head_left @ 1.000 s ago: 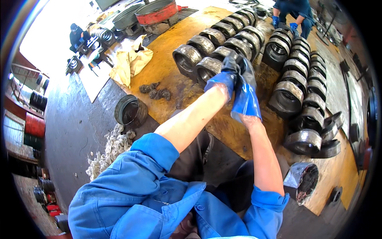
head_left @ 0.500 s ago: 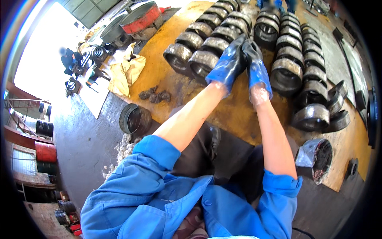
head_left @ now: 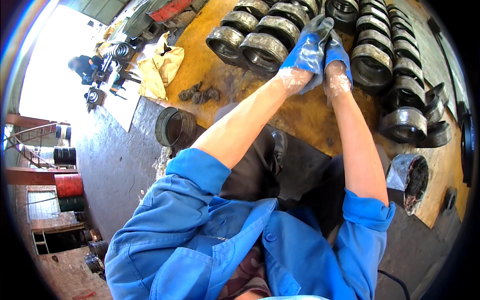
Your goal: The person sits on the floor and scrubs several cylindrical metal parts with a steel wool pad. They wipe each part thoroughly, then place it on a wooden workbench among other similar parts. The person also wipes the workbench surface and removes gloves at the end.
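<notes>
My left hand (head_left: 309, 47) and my right hand (head_left: 337, 50) wear dark-palmed blue work gloves and reach forward side by side, touching. Their fingers press together at the far ends; whatever is between them, if anything, is hidden. Just left of the gloves stands a thick steel ring (head_left: 263, 51), the nearest of a row. Beyond my fingers is the near ring (head_left: 342, 11) of a middle row. To the right, another steel ring (head_left: 371, 67) heads its own row. All these rings look worn and oily.
Farther right lie more rings (head_left: 404, 125) and curved pieces (head_left: 436, 134). A plastic-wrapped round container (head_left: 402, 172) sits near my right arm. An open metal ring (head_left: 175, 127), dark rags (head_left: 199, 93) and yellow sacking (head_left: 162, 70) are leftward. A person (head_left: 85, 67) is in the background.
The view has shifted, and my joined hands now appear higher and farther right in the picture. They remain together, and the nearby rings keep their places relative to one another.
</notes>
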Demonstrator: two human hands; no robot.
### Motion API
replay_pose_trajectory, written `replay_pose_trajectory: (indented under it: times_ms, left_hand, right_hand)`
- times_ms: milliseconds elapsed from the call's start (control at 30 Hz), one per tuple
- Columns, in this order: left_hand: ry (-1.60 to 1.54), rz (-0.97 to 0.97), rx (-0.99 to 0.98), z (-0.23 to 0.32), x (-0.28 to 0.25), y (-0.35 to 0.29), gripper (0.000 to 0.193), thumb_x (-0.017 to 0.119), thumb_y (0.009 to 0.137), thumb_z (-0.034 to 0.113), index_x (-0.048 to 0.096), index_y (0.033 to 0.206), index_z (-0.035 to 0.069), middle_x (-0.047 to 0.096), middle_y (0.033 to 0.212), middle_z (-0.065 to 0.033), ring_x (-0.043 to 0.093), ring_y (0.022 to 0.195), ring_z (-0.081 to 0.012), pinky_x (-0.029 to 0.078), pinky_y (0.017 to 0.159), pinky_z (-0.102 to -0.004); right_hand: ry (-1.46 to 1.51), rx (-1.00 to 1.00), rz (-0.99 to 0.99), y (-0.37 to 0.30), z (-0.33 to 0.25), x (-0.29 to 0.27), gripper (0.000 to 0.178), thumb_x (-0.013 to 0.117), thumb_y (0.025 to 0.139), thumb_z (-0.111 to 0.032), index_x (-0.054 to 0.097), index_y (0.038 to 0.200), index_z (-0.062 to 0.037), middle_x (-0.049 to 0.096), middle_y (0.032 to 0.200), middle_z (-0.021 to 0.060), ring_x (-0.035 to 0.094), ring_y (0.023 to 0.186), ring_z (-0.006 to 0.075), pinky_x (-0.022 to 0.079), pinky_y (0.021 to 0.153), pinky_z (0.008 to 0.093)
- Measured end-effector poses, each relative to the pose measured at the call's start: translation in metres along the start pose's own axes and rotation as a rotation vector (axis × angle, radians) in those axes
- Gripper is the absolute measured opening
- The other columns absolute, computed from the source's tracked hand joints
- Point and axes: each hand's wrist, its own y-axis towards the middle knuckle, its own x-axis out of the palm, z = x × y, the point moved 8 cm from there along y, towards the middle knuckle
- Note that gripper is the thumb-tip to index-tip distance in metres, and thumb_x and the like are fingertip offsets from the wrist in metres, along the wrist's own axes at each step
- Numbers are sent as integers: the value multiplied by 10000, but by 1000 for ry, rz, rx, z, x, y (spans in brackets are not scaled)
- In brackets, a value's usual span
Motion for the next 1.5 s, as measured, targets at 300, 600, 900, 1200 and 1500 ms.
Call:
replay_pose_trajectory:
  times_ms: [300,600,900,1200,1500]
  left_hand:
    - [-499,8,-351,-21,-4,-12,369,512,1069,234,540,1410,96,620,1334,-43,573,1201,-151,433,1091,-305]
    - [-439,144,-417,-34,-23,-15,236,555,1030,231,631,1207,94,696,1153,-74,665,1006,-184,557,935,-340]
    - [-423,352,-651,-50,-59,-19,303,612,986,439,706,1013,152,737,932,-74,667,807,-215,555,800,-351]
    - [-372,170,-421,-40,-61,-22,387,596,1027,238,571,1363,47,645,1303,-80,604,1172,-189,470,1069,-328]
    - [-7,85,-500,-53,-39,-23,366,472,1066,222,562,1394,87,626,1323,-50,583,1192,-170,440,1080,-313]
  right_hand:
    - [-84,-317,-48,-16,-34,12,332,465,1004,-197,627,1209,8,616,1244,201,556,1186,301,428,1034,377]
    - [-410,-509,-304,-58,-61,32,348,647,873,-91,575,1201,2,635,1110,186,598,997,277,487,911,381]
    - [-285,-304,-270,-70,-46,63,340,468,1057,-266,563,1258,-9,637,1175,167,569,1050,219,484,916,368]
    - [-449,-375,-429,-51,-24,51,263,647,825,-39,660,1084,9,664,1070,271,632,994,386,497,869,445]
    - [-512,-222,-395,-62,14,36,177,498,973,-74,602,1105,-17,661,1127,166,592,967,260,498,838,377]
